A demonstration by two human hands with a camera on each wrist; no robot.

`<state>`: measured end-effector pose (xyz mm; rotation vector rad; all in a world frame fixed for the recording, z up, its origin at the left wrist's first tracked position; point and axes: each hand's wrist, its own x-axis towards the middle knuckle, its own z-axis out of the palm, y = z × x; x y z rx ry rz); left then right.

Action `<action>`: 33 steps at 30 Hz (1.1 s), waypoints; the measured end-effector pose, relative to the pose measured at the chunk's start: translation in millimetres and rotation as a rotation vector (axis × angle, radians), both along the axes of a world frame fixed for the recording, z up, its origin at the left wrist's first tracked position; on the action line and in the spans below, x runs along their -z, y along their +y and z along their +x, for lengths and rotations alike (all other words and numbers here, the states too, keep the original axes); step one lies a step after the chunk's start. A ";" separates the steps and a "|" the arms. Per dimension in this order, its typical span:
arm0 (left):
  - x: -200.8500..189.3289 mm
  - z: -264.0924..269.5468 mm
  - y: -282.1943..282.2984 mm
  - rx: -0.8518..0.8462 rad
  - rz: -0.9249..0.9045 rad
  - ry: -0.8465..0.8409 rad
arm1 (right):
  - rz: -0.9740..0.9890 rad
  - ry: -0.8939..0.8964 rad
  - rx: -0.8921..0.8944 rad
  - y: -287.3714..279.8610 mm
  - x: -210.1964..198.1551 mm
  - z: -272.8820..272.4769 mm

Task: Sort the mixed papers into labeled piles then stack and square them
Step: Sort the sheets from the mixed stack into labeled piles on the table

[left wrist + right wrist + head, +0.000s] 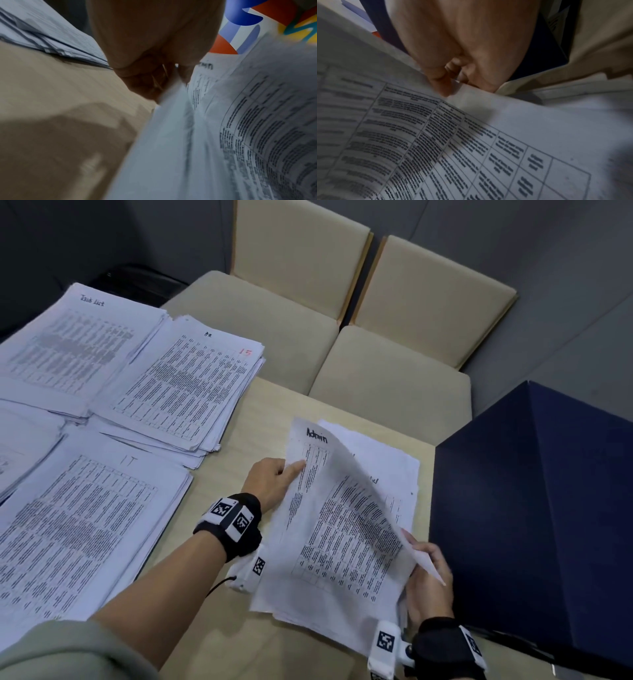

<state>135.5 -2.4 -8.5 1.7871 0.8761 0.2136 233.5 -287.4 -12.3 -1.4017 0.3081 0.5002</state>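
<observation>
A printed sheet headed "Admin" [337, 508] is lifted and curled above a small pile of mixed papers [387, 470] on the wooden table [236, 474]. My left hand [274, 479] pinches the sheet's left edge [171, 94], thumb on top. My right hand [424, 577] pinches its near right corner [471, 94]. Sorted piles lie on the left: "Task list" [72, 350], one marked with a red 15 [191, 385], and "IT" [78, 525].
A dark blue box [534, 508] stands close on the right of the mixed pile. Two beige chairs [376, 330] sit beyond the table's far edge. Another paper pile [20, 446] shows at the far left.
</observation>
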 end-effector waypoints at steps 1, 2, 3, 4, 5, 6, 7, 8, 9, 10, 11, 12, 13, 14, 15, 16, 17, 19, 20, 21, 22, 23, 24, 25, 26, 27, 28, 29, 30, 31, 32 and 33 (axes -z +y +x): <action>1.8 -0.4 1.4 0.021 0.004 0.012 | 0.059 -0.003 -0.033 0.1 -1.5 -0.9; 1.8 -0.2 1.6 0.034 -0.014 0.012 | 0.093 -0.017 -0.069 0.0 -2.6 -1.7; 3.4 0.5 1.6 0.042 -0.052 0.005 | 0.092 -0.041 -0.098 0.3 -2.2 -2.1; 2.3 1.3 -0.2 0.048 -0.105 -0.013 | 0.087 -0.055 -0.114 0.6 -0.8 -2.2; 2.0 2.1 -2.0 0.048 -0.175 -0.026 | 0.094 -0.060 -0.120 1.2 2.4 -0.4; -1.1 2.4 -5.2 0.047 -0.248 -0.045 | 0.103 -0.053 -0.125 3.3 3.4 0.5; -2.9 2.6 -7.9 0.033 -0.318 -0.059 | 0.115 -0.029 -0.114 7.2 2.2 1.9; -8.2 2.6 -11.5 0.027 -0.387 -0.084 | 0.135 0.008 -0.101 11.0 1.6 3.2; -11.4 2.6 -13.8 0.030 -0.443 -0.103 | 0.162 0.047 -0.096 14.7 1.1 4.7; -13.5 2.9 -15.5 0.041 -0.485 -0.114 | 0.161 0.059 -0.092 17.1 0.2 5.0; -15.2 3.5 -16.4 0.053 -0.525 -0.111 | 0.132 0.027 -0.105 17.9 0.6 5.2; -16.8 3.6 -17.3 0.071 -0.568 -0.112 | 0.091 -0.031 -0.119 17.4 2.0 5.2; -18.1 3.7 -18.2 0.091 -0.614 -0.112 | 0.051 -0.096 -0.130 15.9 3.9 4.7; -17.2 5.1 -18.5 0.091 -0.642 -0.115 | -0.002 -0.157 -0.144 14.5 2.0 2.0; -15.8 6.8 -18.5 0.072 -0.666 -0.116 | -0.079 -0.210 -0.152 11.2 4.5 0.9; -13.3 10.1 -19.4 0.046 -0.664 -0.113 | -0.147 -0.253 -0.150 8.5 6.3 -1.1; -8.0 13.5 -18.8 0.000 -0.638 -0.090 | -0.211 -0.276 -0.140 5.7 10.4 -1.2; 5.1 22.1 -18.7 -0.054 -0.449 0.007 | -0.305 -0.251 -0.065 2.1 15.4 -2.5; 10.8 25.3 -19.7 -0.033 -0.358 0.075 | -0.333 -0.229 -0.028 0.3 17.4 -2.5; 14.2 27.3 -22.6 0.018 -0.282 0.153 | -0.345 -0.215 -0.011 -1.9 18.5 -1.9; 20.2 29.3 -25.2 0.067 -0.239 0.227 | -0.344 -0.199 0.005 -2.5 16.2 -2.5; 23.4 31.5 -27.7 0.094 -0.223 0.280 | -0.348 -0.176 0.019 -4.2 16.5 -1.3; 25.1 34.0 -29.9 0.108 -0.222 0.314 | -0.355 -0.161 0.046 -4.4 17.2 0.5; 22.0 34.6 -32.6 0.142 -0.211 0.338 | -0.368 -0.139 0.078 -6.2 21.5 3.3; 18.2 34.7 -36.0 0.194 -0.204 0.337 | -0.388 -0.120 0.094 -8.1 25.1 4.9; 14.6 34.8 -38.5 0.260 -0.194 0.315 | -0.382 -0.123 0.095 -8.2 26.9 4.3; 13.2 34.7 -39.7 0.326 -0.182 0.266 | -0.365 -0.153 0.093 -10.3 29.6 4.5; 9.4 33.6 -41.0 0.376 -0.168 0.228 | -0.352 -0.172 0.069 -11.2 28.7 2.5; 7.8 31.0 -41.2 0.388 -0.156 0.200 | -0.340 -0.184 0.052 -7.0 22.7 3.6; 5.1 28.6 -41.1 0.373 -0.179 0.171 | -0.305 -0.190 0.037 -5.6 20.3 6.6; 5.5 27.1 -40.1 0.352 -0.222 0.141 | -0.311 -0.193 0.012 -3.4 15.0 10.6; 4.0 25.0 -38.8 0.319 -0.273 0.106 | -0.352 -0.179 0.020 -2.4 14.4 15.7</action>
